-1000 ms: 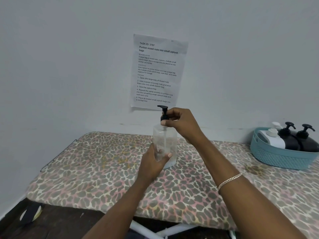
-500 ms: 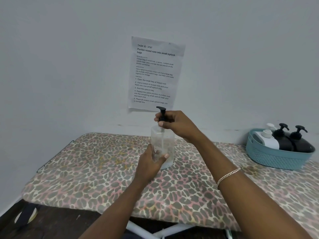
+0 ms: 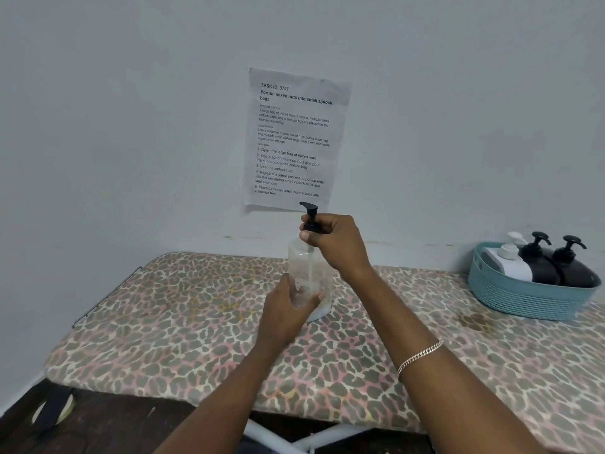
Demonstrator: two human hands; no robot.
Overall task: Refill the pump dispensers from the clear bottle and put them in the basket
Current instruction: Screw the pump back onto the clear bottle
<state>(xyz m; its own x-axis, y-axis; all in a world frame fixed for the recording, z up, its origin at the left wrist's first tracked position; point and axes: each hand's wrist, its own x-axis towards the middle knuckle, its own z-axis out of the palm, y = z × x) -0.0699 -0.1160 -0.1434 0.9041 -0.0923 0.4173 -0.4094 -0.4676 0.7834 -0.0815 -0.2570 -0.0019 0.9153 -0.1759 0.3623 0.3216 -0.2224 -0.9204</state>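
A clear bottle (image 3: pixel 312 267) with a black pump head (image 3: pixel 309 213) stands upright on the leopard-print board (image 3: pixel 196 322), nearly empty with a little liquid at its base. My left hand (image 3: pixel 284 312) grips the bottle's lower body. My right hand (image 3: pixel 337 244) pinches the black pump collar at the bottle's neck. A teal basket (image 3: pixel 523 296) sits at the far right with two black pump dispensers (image 3: pixel 550 267) and a white one (image 3: pixel 509 263) lying in it.
A printed paper sheet (image 3: pixel 294 139) is taped to the wall right behind the bottle. The board's left end has a wire edge (image 3: pixel 104 299). Dark floor and white frame legs (image 3: pixel 294 437) show below the near edge.
My fingers have shifted slightly around the pump collar while the left hand keeps hold of the bottle. The view has drifted a little.
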